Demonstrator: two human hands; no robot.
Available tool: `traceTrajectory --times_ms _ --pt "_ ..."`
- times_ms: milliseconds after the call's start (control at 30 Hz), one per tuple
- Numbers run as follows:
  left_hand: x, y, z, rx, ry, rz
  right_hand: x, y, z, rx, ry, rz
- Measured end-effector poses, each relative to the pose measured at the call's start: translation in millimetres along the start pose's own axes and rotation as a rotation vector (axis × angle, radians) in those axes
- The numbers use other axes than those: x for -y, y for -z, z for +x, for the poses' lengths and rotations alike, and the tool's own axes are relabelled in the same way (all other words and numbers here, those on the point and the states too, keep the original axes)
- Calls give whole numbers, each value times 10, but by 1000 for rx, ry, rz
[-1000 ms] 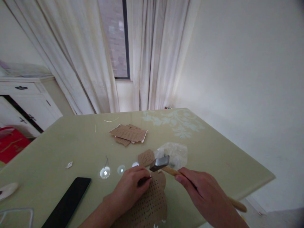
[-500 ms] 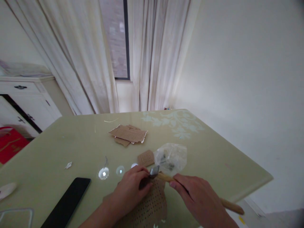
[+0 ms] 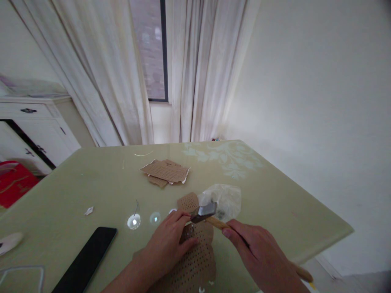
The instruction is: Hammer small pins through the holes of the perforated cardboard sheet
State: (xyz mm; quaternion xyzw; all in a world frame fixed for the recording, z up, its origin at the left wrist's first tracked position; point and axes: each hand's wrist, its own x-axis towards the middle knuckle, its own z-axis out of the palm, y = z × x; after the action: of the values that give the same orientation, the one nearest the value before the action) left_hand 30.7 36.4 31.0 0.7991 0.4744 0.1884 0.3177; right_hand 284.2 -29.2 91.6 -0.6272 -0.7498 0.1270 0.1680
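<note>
My right hand is wrapped around the wooden handle of a hammer. The dark metal head hangs over the top edge of a brown cardboard piece punched with rows of small holes. My left hand rests on this cardboard with its thumb apart from the other fingers. Its fingertips lie close beside the hammer head, which partly covers them; whether anything small is under them is hidden. Just beyond the head is a clear plastic bag with small dark pieces inside, next to a small perforated cardboard scrap.
Several torn cardboard pieces are stacked farther back on the greenish table. A black phone lies left of my left arm. A white scrap and a pale oval object are at the left. The table's edge runs along the right.
The hammer head has risen and swung slightly right, away from the left fingers. My left thumb and fingers have spread farther apart, while the cardboard stays about where it was.
</note>
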Motion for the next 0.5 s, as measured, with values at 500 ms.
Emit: traceTrajectory --times_ms 500 --pt "-19 15 -16 10 63 72 80 160 274 172 67 -361"
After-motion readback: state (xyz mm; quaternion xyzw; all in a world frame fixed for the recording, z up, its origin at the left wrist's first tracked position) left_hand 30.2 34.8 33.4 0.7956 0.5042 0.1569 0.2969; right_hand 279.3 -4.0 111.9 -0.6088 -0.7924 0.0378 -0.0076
